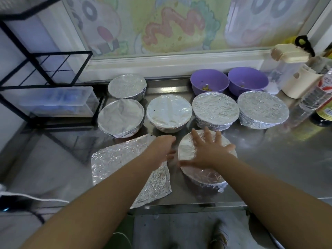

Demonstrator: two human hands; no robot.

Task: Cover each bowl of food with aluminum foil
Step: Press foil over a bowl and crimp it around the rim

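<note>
Foil is stretched tight over the nearest bowl (203,177), which is set at the front of the steel counter (269,159); the right hand (208,150) is laid flat on its covered top, with the fingers straight and spread wide. The left hand (161,148) is held just beside the bowl's left rim, above a loose foil sheet (115,162) that is spread flat on the counter; its fingers are blurred and largely hidden, so their state cannot be told. Behind, a row of four foil-covered bowls (168,112) is seen, and a fifth covered bowl (127,87) is placed farther back on the left; two purple bowls (209,81) are left uncovered at the back right.
</note>
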